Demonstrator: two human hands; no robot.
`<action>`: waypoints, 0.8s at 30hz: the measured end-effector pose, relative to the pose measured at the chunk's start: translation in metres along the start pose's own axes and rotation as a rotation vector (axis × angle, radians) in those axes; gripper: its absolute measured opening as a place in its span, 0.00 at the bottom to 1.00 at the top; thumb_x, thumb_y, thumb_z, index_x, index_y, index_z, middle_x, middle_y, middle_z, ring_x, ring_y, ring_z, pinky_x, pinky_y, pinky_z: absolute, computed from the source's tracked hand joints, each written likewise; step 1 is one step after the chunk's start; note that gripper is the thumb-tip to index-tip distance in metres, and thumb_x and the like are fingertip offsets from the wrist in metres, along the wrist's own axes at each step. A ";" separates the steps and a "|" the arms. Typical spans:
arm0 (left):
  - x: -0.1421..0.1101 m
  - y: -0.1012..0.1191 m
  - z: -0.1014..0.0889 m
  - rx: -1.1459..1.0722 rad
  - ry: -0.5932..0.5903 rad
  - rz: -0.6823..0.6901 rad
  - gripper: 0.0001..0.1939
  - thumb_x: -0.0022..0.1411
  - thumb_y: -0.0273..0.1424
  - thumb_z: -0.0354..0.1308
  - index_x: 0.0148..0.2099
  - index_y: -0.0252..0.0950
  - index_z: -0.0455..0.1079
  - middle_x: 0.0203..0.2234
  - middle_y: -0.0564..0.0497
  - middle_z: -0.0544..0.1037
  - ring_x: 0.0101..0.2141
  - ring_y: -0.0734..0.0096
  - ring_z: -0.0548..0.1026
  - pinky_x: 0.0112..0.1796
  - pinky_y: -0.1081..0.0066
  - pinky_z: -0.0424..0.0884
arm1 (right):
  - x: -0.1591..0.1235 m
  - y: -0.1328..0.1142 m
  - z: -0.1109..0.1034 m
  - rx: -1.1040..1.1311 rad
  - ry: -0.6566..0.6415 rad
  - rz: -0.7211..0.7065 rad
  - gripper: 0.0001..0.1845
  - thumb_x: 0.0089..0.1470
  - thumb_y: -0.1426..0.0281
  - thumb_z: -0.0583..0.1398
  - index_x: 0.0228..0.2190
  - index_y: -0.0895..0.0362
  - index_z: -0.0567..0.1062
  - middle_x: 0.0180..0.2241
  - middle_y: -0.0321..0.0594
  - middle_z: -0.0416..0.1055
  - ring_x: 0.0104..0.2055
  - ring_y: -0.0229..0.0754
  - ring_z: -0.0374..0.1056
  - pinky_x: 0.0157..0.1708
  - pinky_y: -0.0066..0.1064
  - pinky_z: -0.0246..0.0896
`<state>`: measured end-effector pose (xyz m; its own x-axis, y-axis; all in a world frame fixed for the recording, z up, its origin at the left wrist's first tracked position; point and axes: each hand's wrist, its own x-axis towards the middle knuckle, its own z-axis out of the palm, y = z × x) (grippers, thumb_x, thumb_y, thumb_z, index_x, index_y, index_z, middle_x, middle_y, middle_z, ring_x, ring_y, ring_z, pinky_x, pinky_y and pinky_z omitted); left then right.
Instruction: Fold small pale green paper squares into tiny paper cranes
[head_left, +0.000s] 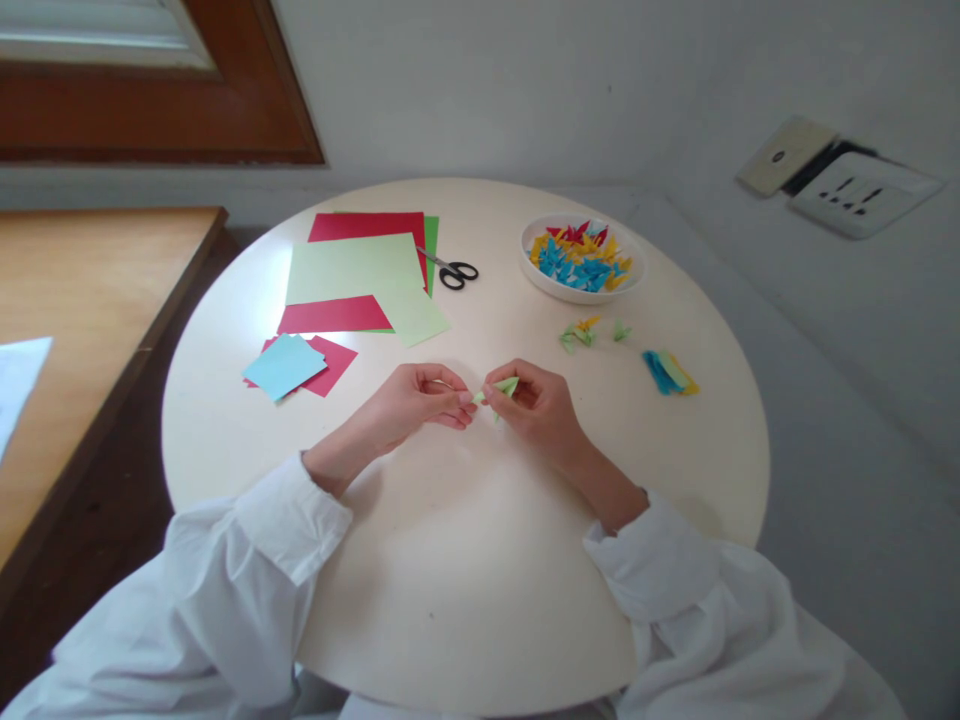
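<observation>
Between my hands, above the middle of the round white table [465, 600], is a small light-green folded paper crane [507, 386]. My left hand [420, 400] pinches its left tip between thumb and forefinger. On the other side my right hand [541, 408] grips its body, and those fingers hide part of the folds. Beyond my right hand lie several small green and yellow paper cranes [577, 334], with one green piece [621, 330] a little apart. A white bowl [531, 277] farther back holds many red, yellow and blue paper cranes [581, 262].
Large red and green paper sheets [352, 268] lie at the back left, with black-handled scissors [454, 273] at their edge. Small blue and red squares [289, 366] are stacked nearer. Blue and yellow slips [670, 373] lie right. A wooden table [97, 300] stands left; walls border the back and right.
</observation>
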<state>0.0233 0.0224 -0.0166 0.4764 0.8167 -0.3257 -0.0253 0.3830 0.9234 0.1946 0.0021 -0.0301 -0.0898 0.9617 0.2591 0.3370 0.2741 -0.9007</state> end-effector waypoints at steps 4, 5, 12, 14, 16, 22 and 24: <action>-0.002 0.004 0.003 0.018 0.024 0.000 0.12 0.44 0.31 0.68 0.27 0.32 0.68 0.19 0.53 0.74 0.24 0.75 0.74 0.33 0.70 0.71 | 0.000 0.000 0.000 0.004 0.003 -0.008 0.07 0.46 0.68 0.58 0.21 0.58 0.69 0.18 0.32 0.64 0.19 0.31 0.54 0.19 0.25 0.50; -0.002 0.005 0.004 0.021 0.026 0.004 0.12 0.44 0.31 0.68 0.26 0.32 0.68 0.19 0.54 0.73 0.24 0.76 0.73 0.33 0.70 0.70 | 0.000 0.000 0.001 0.003 0.002 -0.011 0.07 0.46 0.68 0.58 0.21 0.58 0.69 0.18 0.32 0.64 0.19 0.31 0.54 0.19 0.25 0.49; -0.002 0.002 0.001 0.041 0.002 0.039 0.10 0.44 0.29 0.67 0.27 0.32 0.69 0.19 0.54 0.73 0.24 0.77 0.73 0.33 0.73 0.69 | 0.000 0.000 0.000 0.006 0.017 -0.005 0.07 0.46 0.68 0.58 0.21 0.58 0.69 0.18 0.32 0.63 0.18 0.31 0.53 0.19 0.25 0.49; -0.001 0.002 0.000 0.037 0.007 0.037 0.10 0.44 0.28 0.67 0.27 0.32 0.69 0.19 0.54 0.73 0.24 0.77 0.73 0.32 0.73 0.69 | 0.000 0.001 -0.001 0.006 0.012 -0.002 0.07 0.46 0.68 0.58 0.21 0.58 0.70 0.18 0.32 0.64 0.19 0.31 0.54 0.19 0.25 0.49; -0.002 0.003 0.001 0.021 0.010 0.031 0.10 0.44 0.28 0.67 0.27 0.32 0.68 0.19 0.54 0.73 0.24 0.77 0.73 0.32 0.74 0.69 | 0.000 0.001 -0.001 0.009 0.007 0.000 0.07 0.46 0.68 0.59 0.22 0.57 0.69 0.18 0.32 0.64 0.19 0.32 0.55 0.20 0.25 0.50; -0.004 0.006 0.003 -0.024 -0.009 -0.006 0.10 0.46 0.30 0.66 0.27 0.32 0.67 0.21 0.54 0.73 0.24 0.76 0.73 0.33 0.71 0.70 | -0.001 0.001 0.000 0.004 0.019 -0.019 0.07 0.46 0.68 0.59 0.21 0.57 0.69 0.19 0.33 0.65 0.21 0.33 0.58 0.20 0.26 0.51; -0.004 0.006 0.003 0.004 -0.010 0.006 0.10 0.46 0.31 0.66 0.27 0.32 0.67 0.21 0.54 0.72 0.25 0.76 0.73 0.33 0.71 0.70 | -0.001 0.001 -0.001 -0.003 0.008 -0.019 0.07 0.47 0.68 0.59 0.22 0.57 0.70 0.19 0.33 0.66 0.20 0.33 0.57 0.20 0.26 0.51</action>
<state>0.0237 0.0200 -0.0092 0.4851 0.8145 -0.3184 -0.0249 0.3768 0.9260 0.1956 0.0008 -0.0307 -0.0890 0.9562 0.2788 0.3385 0.2923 -0.8944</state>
